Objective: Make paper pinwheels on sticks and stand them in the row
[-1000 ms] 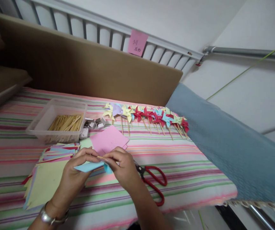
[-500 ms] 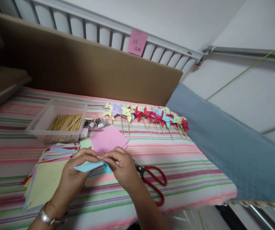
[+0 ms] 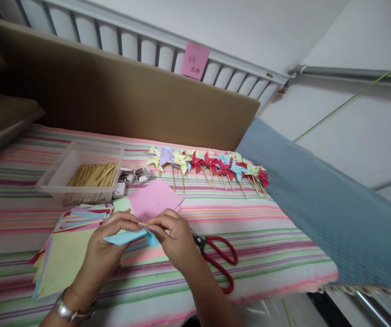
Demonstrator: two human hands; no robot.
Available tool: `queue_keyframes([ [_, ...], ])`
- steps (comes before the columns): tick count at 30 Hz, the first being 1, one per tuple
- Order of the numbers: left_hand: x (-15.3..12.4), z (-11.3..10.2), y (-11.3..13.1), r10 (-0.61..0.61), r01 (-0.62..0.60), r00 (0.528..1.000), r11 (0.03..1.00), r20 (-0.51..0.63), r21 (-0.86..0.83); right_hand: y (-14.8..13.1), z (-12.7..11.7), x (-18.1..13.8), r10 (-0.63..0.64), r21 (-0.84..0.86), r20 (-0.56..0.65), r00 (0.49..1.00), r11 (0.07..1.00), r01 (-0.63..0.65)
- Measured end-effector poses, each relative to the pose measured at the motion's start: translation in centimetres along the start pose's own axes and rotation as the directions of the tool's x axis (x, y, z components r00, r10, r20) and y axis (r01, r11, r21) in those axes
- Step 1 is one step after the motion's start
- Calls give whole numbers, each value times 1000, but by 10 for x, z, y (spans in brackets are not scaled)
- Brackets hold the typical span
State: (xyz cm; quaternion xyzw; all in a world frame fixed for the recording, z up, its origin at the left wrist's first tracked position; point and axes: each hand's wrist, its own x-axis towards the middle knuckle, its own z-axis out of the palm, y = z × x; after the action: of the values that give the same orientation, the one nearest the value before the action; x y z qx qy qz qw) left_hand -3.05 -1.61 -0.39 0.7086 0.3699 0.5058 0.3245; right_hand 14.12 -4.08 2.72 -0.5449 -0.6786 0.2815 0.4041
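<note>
My left hand [image 3: 108, 238] is closed on a light blue paper pinwheel [image 3: 125, 237], its fingers bent over the upper edge. Between thumb and forefinger, my right hand [image 3: 175, 236] pinches a thin wooden stick [image 3: 143, 224], whose end meets the left fingertips at the blue paper. Part of the paper curls under the right fingers. The join of stick and paper is mostly hidden by the fingers. Pink paper sheets [image 3: 154, 197] lie just beyond both hands. Red-handled scissors [image 3: 220, 272] rest beside my right forearm, their blades partly covered by it.
A stack of coloured paper [image 3: 64, 259] lies at the left. Behind it stands a clear plastic box [image 3: 54, 179] of wooden sticks [image 3: 95, 175], beside small open boxes [image 3: 142, 175]. Finished pinwheels [image 3: 210, 162] lie in a row before a cardboard panel [image 3: 130, 97].
</note>
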Motion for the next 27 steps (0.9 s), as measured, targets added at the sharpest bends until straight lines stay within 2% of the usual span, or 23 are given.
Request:
queue_keyframes([
  [27,1,0,0,-26,26,1000,1000,-7,-11,-2,-2,-1,-18,-10,5,1000,1000,18],
])
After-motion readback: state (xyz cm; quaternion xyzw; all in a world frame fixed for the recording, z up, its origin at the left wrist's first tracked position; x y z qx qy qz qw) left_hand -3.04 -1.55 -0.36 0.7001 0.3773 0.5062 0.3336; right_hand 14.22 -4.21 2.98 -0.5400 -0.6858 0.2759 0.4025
